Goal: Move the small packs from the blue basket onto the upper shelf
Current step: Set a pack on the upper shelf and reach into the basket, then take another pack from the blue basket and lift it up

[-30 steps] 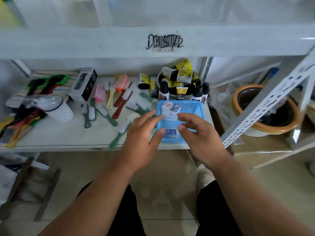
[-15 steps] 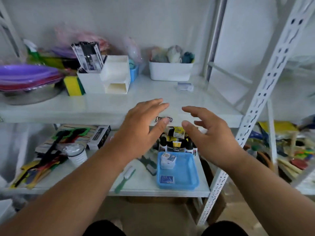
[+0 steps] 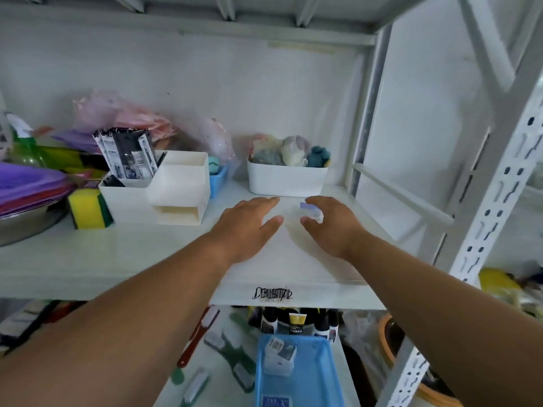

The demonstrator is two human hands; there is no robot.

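My two hands are stretched out over the white upper shelf. My left hand lies flat, fingers straight, holding nothing. My right hand curves its thumb and fingers round a small clear pack with a blue label that sits on the shelf in front of a white bin. On the shelf below stands the blue basket. In it are a white pack at its far end and a blue-labelled pack at its near end.
A white bin of coloured sponges stands at the back of the upper shelf. To its left are white organiser boxes, a yellow sponge and purple plates. A perforated upright rises at right. Brushes and bottles lie below.
Both hands rose from the blue basket to the upper shelf and reached back along it. The view tilted upward. My right hand has closed in round the pack lying there.
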